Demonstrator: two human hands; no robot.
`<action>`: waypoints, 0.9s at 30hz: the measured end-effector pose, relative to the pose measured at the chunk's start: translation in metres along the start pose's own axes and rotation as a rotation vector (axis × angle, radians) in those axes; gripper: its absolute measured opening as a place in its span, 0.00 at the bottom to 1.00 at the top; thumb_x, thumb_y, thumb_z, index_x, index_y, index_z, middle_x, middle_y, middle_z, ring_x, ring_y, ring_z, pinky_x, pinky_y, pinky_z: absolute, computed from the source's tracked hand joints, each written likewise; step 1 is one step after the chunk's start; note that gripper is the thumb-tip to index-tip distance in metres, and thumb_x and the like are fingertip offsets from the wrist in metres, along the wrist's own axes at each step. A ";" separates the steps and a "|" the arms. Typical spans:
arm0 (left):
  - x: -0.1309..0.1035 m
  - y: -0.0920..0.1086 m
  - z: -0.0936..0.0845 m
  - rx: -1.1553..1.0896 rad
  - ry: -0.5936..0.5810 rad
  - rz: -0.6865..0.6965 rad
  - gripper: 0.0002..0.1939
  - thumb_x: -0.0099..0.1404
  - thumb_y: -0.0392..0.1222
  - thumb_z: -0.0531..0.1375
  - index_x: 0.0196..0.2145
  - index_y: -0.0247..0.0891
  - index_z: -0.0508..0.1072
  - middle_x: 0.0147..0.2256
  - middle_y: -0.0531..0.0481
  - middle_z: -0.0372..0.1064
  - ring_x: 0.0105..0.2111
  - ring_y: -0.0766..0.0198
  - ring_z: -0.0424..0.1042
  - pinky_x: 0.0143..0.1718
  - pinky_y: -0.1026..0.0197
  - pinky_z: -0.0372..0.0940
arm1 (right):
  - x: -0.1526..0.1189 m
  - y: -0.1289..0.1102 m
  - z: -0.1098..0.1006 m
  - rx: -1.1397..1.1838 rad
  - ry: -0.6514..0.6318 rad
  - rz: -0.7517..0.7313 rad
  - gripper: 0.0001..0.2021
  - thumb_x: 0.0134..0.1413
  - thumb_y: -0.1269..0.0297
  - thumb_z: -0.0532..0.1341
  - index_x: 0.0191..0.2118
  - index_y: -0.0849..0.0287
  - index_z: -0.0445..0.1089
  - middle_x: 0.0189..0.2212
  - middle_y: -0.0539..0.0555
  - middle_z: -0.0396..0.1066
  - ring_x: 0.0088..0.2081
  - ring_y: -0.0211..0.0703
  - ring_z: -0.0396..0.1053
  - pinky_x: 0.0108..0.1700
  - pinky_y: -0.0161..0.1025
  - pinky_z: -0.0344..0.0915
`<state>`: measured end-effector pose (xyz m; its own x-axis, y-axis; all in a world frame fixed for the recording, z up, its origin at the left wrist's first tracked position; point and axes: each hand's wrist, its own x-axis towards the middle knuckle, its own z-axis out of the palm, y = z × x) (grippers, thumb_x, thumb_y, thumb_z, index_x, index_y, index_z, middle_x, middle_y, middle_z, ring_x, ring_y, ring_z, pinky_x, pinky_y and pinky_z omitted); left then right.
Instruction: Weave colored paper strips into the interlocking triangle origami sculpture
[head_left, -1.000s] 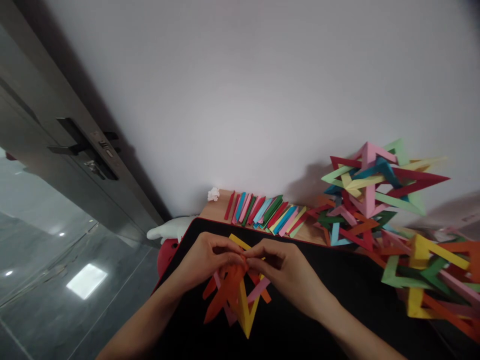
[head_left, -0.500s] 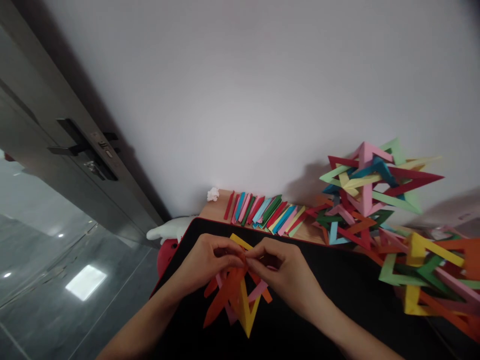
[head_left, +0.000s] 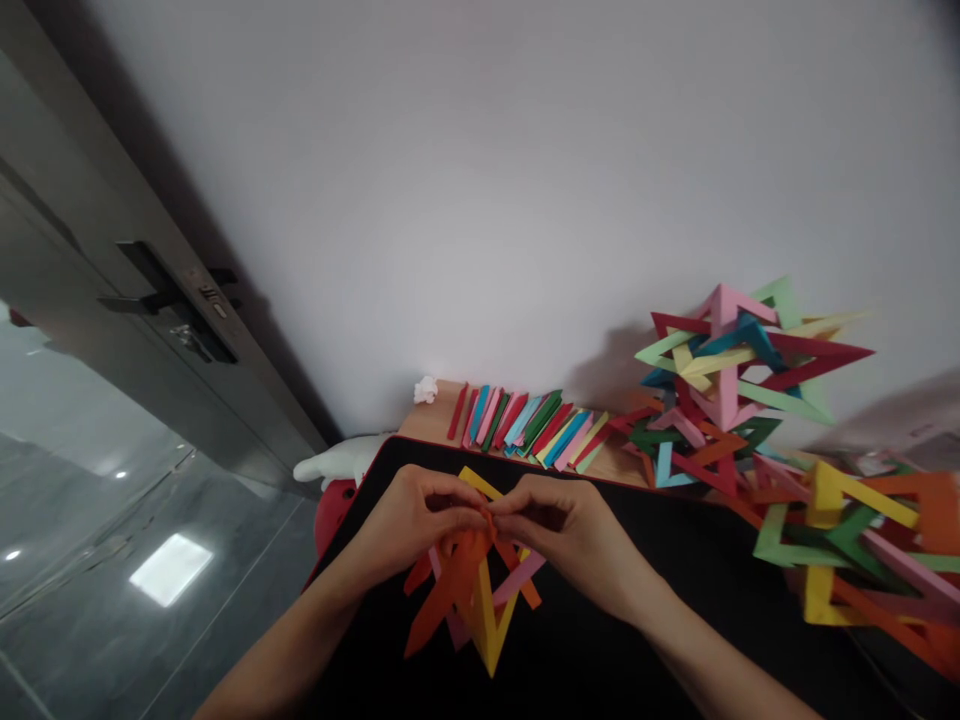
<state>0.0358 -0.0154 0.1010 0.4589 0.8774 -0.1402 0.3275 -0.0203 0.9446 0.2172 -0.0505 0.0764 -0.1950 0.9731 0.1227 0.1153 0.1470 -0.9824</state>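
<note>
A folded-paper piece of yellow, orange and pink strips [head_left: 489, 625] is held over the black mat [head_left: 600, 660]. My left hand [head_left: 427, 520] pinches an orange strip [head_left: 442, 590] near the top of the piece. From the right, my right hand [head_left: 566, 530] pinches at the same orange paper, its fingertips almost meeting those of my left hand. The fingers partly hide the joint between them. A yellow point hangs downward below the hands, with orange ends sticking out to both sides.
Folded coloured strips [head_left: 525, 425] lie in a row along the wooden table edge [head_left: 615, 463], beside a crumpled white paper [head_left: 425, 390]. Finished-looking paper stars [head_left: 726, 360] are stacked at right, with another star [head_left: 855, 545] nearer. A door [head_left: 150, 330] is at left.
The fingers of both hands have shifted slightly at the orange joint, and the held piece has tilted a little. The view has moved slightly.
</note>
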 end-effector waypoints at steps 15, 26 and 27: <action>-0.001 -0.003 0.001 0.060 -0.032 0.015 0.07 0.55 0.38 0.63 0.31 0.38 0.81 0.26 0.52 0.76 0.25 0.68 0.70 0.27 0.68 0.64 | -0.001 -0.003 0.003 -0.220 -0.016 -0.152 0.07 0.52 0.70 0.59 0.34 0.59 0.75 0.27 0.53 0.72 0.27 0.37 0.69 0.28 0.33 0.65; -0.018 -0.015 0.006 0.477 0.081 0.231 0.17 0.57 0.35 0.63 0.45 0.40 0.73 0.36 0.50 0.75 0.32 0.63 0.71 0.32 0.62 0.67 | 0.005 0.004 -0.002 -0.397 -0.151 -0.344 0.05 0.57 0.68 0.61 0.34 0.56 0.75 0.26 0.50 0.69 0.28 0.37 0.67 0.30 0.34 0.63; -0.021 -0.018 0.009 0.550 0.137 0.277 0.17 0.57 0.34 0.63 0.45 0.40 0.72 0.37 0.49 0.75 0.34 0.61 0.72 0.35 0.60 0.68 | 0.005 0.005 -0.001 -0.399 -0.141 -0.354 0.05 0.57 0.67 0.61 0.34 0.55 0.75 0.26 0.50 0.69 0.28 0.37 0.67 0.30 0.33 0.63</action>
<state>0.0278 -0.0373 0.0838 0.4890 0.8572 0.1614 0.6054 -0.4667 0.6447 0.2175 -0.0445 0.0721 -0.4146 0.8229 0.3885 0.3742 0.5433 -0.7516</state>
